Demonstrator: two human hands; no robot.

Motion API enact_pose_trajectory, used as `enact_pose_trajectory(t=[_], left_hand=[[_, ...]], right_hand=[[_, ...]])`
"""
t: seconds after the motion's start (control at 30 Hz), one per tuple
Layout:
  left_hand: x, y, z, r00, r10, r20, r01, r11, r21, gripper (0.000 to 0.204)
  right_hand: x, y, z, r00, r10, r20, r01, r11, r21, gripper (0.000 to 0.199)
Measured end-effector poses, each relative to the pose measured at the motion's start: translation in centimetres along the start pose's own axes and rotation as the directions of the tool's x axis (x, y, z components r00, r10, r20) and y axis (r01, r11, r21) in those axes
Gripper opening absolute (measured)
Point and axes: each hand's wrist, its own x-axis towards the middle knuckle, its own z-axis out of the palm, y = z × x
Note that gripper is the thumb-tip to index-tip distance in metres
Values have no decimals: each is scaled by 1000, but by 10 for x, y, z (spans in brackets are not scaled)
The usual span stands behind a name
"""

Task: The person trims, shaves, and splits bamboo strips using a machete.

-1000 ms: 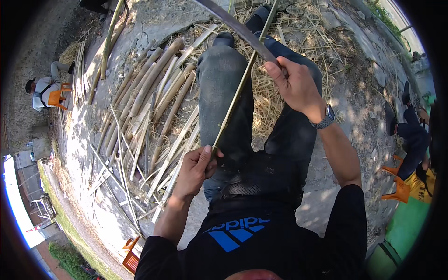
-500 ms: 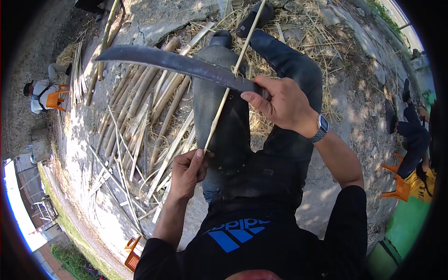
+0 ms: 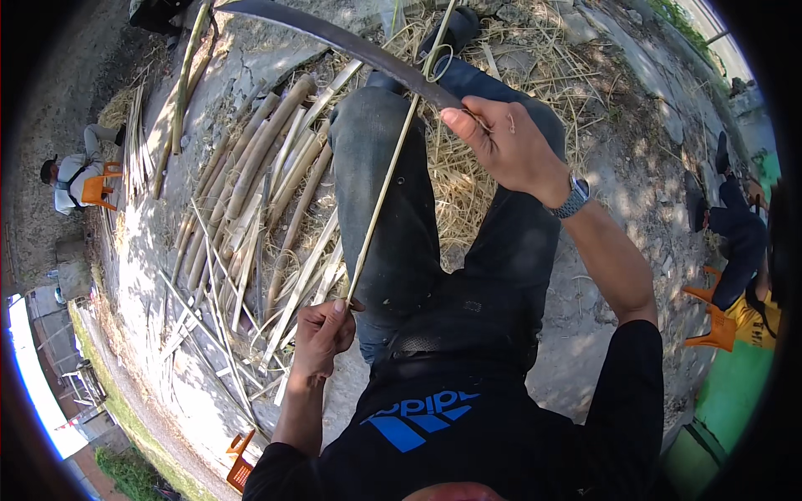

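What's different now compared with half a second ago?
The right hand moved the curved blade up the thin strip, away from the body; the left hand drew back toward it, still pinching the strip. A bigger curl shows by the blade. Nothing was let go; the poles stayed put.

Left hand (image 3: 321,337) pinches close in; right hand (image 3: 515,155) grips farther forward.

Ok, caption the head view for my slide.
Left hand grips a thin strip; right hand holds a curved knife across it.
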Motion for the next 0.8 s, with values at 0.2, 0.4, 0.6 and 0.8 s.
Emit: enact_pose_trajectory(t=[0.2,0.4,0.6,0.8], left_hand=[[-11,-13,-30,1000,-11,-13,12,998,66,42],[-25,-16,-48,999,-30,-13,31,997,72,43],[-25,-33,-66,999,-29,13,27,991,129,39],[-15,-36,-66,990,-112,90,109,993,37,46]], right_hand=[[-45,-31,30,950,-232,208,255,963,-88,59],[36,105,-58,921,-87,-379,-32,955,-296,68],[38,142,-110,732,666,-142,-272,478,835,48],[-1,150,-120,926,367,87,-14,-197,980,44]])
